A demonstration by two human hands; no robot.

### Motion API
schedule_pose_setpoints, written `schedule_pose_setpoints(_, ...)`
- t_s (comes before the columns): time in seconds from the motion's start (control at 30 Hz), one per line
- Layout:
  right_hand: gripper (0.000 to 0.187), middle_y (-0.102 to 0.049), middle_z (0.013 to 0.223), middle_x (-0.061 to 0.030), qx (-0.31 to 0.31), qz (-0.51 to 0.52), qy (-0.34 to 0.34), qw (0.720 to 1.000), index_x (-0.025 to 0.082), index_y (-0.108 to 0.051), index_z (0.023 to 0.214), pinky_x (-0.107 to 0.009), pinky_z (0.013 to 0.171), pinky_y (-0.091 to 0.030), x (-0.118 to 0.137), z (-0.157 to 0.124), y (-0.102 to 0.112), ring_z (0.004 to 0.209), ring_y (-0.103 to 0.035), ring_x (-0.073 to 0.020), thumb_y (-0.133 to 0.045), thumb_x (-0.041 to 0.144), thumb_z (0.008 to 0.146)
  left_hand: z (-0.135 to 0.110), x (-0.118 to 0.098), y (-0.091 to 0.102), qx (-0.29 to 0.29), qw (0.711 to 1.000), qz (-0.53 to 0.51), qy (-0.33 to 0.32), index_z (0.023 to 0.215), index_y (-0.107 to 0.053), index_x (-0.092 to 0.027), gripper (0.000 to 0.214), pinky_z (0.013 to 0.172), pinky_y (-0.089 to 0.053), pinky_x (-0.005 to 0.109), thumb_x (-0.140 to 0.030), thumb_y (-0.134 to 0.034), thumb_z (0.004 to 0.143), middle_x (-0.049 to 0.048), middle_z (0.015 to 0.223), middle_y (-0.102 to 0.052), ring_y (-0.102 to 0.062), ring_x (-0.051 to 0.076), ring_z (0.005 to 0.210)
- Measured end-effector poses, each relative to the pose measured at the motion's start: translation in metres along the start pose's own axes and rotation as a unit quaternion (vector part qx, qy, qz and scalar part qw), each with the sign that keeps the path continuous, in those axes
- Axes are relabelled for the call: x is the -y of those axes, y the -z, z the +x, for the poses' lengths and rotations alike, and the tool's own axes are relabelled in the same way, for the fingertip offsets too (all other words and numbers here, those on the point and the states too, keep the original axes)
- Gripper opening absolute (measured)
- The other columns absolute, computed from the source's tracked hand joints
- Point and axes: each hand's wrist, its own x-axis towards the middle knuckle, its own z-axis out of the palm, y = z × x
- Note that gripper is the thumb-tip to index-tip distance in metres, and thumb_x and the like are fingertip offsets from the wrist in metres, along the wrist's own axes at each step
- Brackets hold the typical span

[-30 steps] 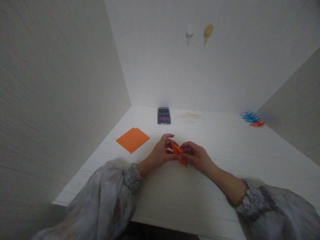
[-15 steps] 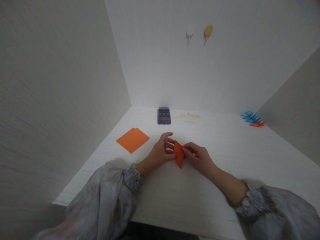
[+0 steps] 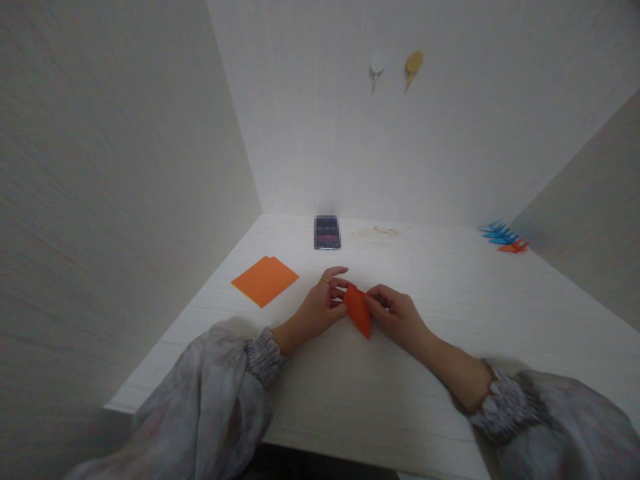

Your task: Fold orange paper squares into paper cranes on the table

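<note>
A small folded piece of orange origami paper point(image 3: 358, 312) is held between both hands above the white table. My left hand point(image 3: 326, 299) pinches its left edge, with a ring on one finger and the index finger stretched away from the paper. On the other side, my right hand point(image 3: 395, 312) grips the right edge between thumb and fingers. The paper's pointed lower corner hangs toward me. Left of my hands lies a stack of square orange paper sheets point(image 3: 265, 281), slightly fanned.
A phone point(image 3: 327, 233) rests near the back wall. Several folded blue paper pieces point(image 3: 499, 233) and an orange one point(image 3: 513, 247) sit in the back right corner. A white hook point(image 3: 376, 67) and a yellow hook point(image 3: 414, 63) are on the wall. Panels rise on both sides.
The folded orange paper has turned, its lower point swinging a little right and its broad face showing more. My left thumb has drawn back toward the paper's left edge.
</note>
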Motion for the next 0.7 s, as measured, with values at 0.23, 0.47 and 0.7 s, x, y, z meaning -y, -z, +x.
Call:
schedule_pose_setpoints(0.23,0.011,-0.058,0.068,-0.0016,0.013,0.024,0.026,0.999,0.018,-0.052,0.075,-0.024,0.055,-0.041,0.0022,0.0012,0.0014,0.062,-0.052,-0.0134,-0.047,0.028,0.075,0.0009,-0.0025,-0.0007,0.044,0.997,-0.06,0.001,0.115,-0.027,-0.02,0.054,0.073,-0.044,0.027,-0.01,-0.056,0.069,0.0053,0.09,-0.06,-0.058,0.013,0.08)
schedule_pose_setpoints(0.47,0.017,-0.058,0.063,-0.0011,0.006,0.023,0.006,1.0,0.018,-0.055,0.067,-0.025,0.055,-0.041,0.0004,0.0024,0.0018,0.059,-0.052,-0.0136,-0.049,0.032,0.075,0.0014,-0.0001,0.001,0.035,0.997,-0.063,0.023,0.117,-0.028,-0.02,0.061,0.07,-0.045,0.026,-0.011,-0.061,0.066,0.0039,0.087,-0.062,-0.059,0.013,0.076)
schedule_pose_setpoints(0.7,0.018,-0.058,0.058,0.0,0.0,0.064,-0.035,0.997,0.019,-0.052,0.062,-0.025,0.053,-0.043,0.0023,0.0037,0.0014,0.056,-0.053,-0.0131,-0.052,0.034,0.072,0.0011,-0.0009,-0.0007,0.009,0.998,-0.057,0.022,0.112,-0.033,-0.02,0.06,0.066,-0.046,0.024,-0.007,-0.064,0.061,0.003,0.087,-0.059,-0.058,0.012,0.075)
